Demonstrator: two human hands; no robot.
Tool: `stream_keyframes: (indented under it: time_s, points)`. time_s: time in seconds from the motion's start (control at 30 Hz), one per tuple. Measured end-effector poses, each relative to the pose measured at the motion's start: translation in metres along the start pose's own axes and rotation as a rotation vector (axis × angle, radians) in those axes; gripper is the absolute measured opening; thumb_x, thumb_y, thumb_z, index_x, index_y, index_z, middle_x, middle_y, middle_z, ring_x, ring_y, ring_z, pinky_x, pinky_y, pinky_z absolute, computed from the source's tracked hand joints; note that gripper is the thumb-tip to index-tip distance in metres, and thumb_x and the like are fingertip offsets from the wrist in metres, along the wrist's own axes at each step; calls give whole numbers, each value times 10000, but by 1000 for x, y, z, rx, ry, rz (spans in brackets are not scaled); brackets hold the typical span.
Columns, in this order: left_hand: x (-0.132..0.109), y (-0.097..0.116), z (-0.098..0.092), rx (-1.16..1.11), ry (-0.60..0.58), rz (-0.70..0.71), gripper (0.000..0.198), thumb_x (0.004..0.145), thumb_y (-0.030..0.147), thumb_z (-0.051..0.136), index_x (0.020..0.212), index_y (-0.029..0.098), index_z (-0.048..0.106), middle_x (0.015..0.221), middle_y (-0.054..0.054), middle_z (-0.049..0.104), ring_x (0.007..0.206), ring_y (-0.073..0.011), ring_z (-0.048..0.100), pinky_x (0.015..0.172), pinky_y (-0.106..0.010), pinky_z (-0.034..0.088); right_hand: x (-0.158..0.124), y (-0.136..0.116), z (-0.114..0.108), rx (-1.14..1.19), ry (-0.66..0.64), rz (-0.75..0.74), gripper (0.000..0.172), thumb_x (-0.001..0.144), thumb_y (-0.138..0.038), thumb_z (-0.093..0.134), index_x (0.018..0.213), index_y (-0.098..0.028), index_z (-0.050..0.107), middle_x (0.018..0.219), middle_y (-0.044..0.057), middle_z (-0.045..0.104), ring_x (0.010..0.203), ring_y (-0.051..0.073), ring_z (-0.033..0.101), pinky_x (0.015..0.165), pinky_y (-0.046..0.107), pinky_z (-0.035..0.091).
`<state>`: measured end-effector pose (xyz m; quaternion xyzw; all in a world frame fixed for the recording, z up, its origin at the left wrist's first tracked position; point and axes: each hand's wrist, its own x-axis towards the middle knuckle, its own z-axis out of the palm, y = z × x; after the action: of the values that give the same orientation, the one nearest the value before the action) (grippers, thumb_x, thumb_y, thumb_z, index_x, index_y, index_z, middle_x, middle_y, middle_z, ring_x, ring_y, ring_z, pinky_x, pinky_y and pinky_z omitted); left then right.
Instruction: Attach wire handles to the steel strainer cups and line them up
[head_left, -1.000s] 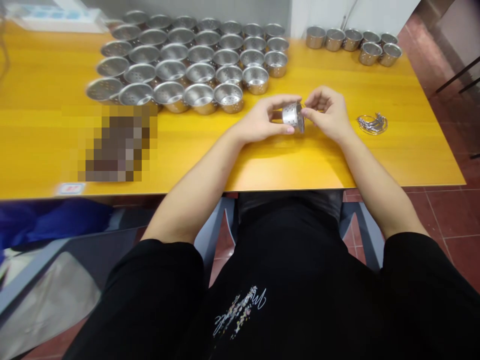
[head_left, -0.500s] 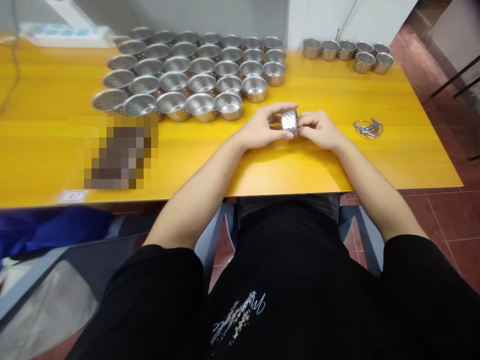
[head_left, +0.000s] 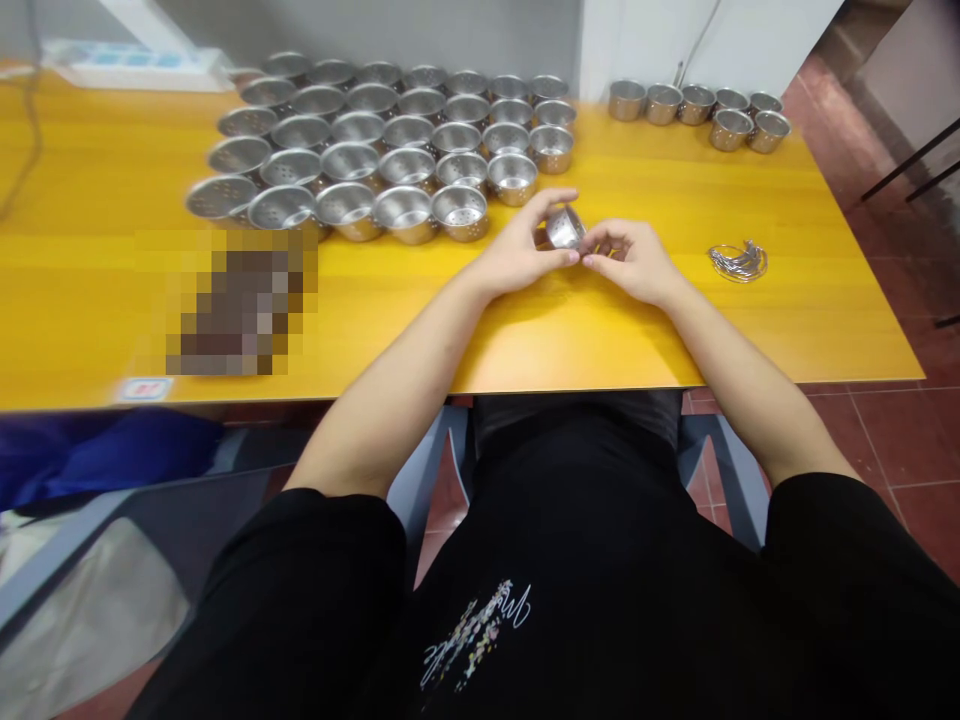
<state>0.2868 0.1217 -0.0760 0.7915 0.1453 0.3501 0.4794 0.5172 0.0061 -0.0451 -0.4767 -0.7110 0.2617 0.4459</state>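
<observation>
My left hand (head_left: 521,250) grips a small perforated steel cup (head_left: 564,227) just above the yellow table (head_left: 675,330), thumb and fingers wrapped round it. The cup is tilted, its open mouth turned up and to the right. My right hand (head_left: 634,260) sits right beside it, its fingers curled and pinched at the cup's rim; whether it holds a wire piece is too small to tell.
Several rows of the same steel cups (head_left: 390,140) cover the table's far left-centre. A smaller group of cups (head_left: 701,105) stands at the far right. A bunch of wire handles (head_left: 739,262) lies right of my hands. A blurred patch (head_left: 236,300) is at the left.
The cup has been turned from lying on its side to a tilt with its mouth upward. My right hand has slid slightly lower and away from the cup's end.
</observation>
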Motion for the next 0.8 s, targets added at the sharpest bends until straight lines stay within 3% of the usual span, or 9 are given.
stream_keyframes:
  time_s: [0.1, 0.2, 0.3, 0.4, 0.5, 0.67, 0.73, 0.8]
  points:
    - [-1, -7, 0, -9, 47, -77, 1210, 766, 729, 1014, 1761, 346, 443, 1786, -196, 508, 1491, -420, 707, 1273, -623, 590, 5, 5, -7, -40, 95, 57, 358, 937, -578, 856, 1069, -253, 791, 1014, 79, 816, 824, 243, 701, 805, 420, 666]
    - [-3, -9, 1, 15, 76, -171, 1244, 792, 620, 1012, 1812, 383, 341, 1848, -211, 403, 1485, -428, 698, 1232, -646, 607, 12, 18, -29, -246, 199, 99, 260, 977, -506, 838, 1098, -276, 828, 1123, 109, 828, 934, 308, 762, 974, 546, 712]
    - [-4, -5, 2, 52, 64, -214, 1181, 820, 533, 984, 1807, 389, 351, 1839, -207, 410, 1527, -443, 657, 1225, -669, 603, 18, 38, -54, -496, 305, 116, 247, 1053, -501, 758, 1096, -275, 848, 1239, 149, 804, 1189, 394, 772, 1202, 657, 637]
    - [-4, 2, 3, 78, 41, -230, 1094, 847, 458, 947, 1786, 376, 391, 1813, -203, 441, 1536, -445, 645, 1212, -676, 611, 17, 50, -70, -643, 351, 170, 324, 1108, -539, 694, 1208, -268, 840, 1352, 169, 771, 1353, 436, 730, 1257, 693, 592]
    - [-5, 7, 3, 82, 17, -236, 1037, 846, 402, 921, 1757, 366, 427, 1801, -202, 467, 1517, -423, 656, 1191, -651, 636, 13, 50, -72, -721, 387, 190, 396, 1141, -534, 657, 1380, -247, 788, 1502, 187, 721, 1399, 426, 720, 1271, 670, 584]
    - [-6, 13, 4, 94, 2, -235, 939, 853, 358, 887, 1704, 351, 491, 1773, -195, 511, 1520, -387, 654, 1227, -630, 629, 16, 49, -59, -718, 277, 240, 455, 1184, -524, 559, 1500, -250, 738, 1501, 182, 747, 1437, 402, 726, 1325, 659, 568]
    - [-7, 15, 4, 101, -13, -227, 906, 859, 358, 877, 1687, 337, 511, 1747, -188, 539, 1531, -382, 649, 1261, -638, 607, 20, 56, -55, -716, 212, 297, 562, 1158, -525, 602, 1629, -227, 672, 1659, 199, 679, 1605, 442, 620, 1398, 701, 482]
    - [-7, 17, 4, 107, -27, -223, 890, 861, 364, 871, 1678, 323, 522, 1743, -186, 542, 1546, -384, 637, 1279, -643, 593, 23, 64, -54, -722, 176, 388, 756, 1113, -532, 681, 1783, -217, 527, 1863, 196, 496, 1774, 503, 408, 1441, 787, 357]
